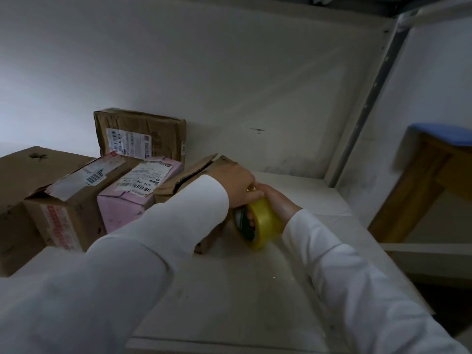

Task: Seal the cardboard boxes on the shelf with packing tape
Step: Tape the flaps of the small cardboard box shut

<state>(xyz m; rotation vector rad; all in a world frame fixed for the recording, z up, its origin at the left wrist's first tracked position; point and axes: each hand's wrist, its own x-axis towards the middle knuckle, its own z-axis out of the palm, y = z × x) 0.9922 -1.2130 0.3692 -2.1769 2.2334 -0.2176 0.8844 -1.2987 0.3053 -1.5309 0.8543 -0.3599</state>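
On the white shelf [293, 272], the yellow roll of packing tape [263, 222] stands on edge beside a torn brown cardboard box [194, 175], its hole facing left, gripped by the right hand [277, 200] while the left hand [236, 183] pinches its top.

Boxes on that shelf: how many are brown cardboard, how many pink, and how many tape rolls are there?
Brown cardboard boxes: 4
Pink box: 1
Yellow tape roll: 1
Total: 6
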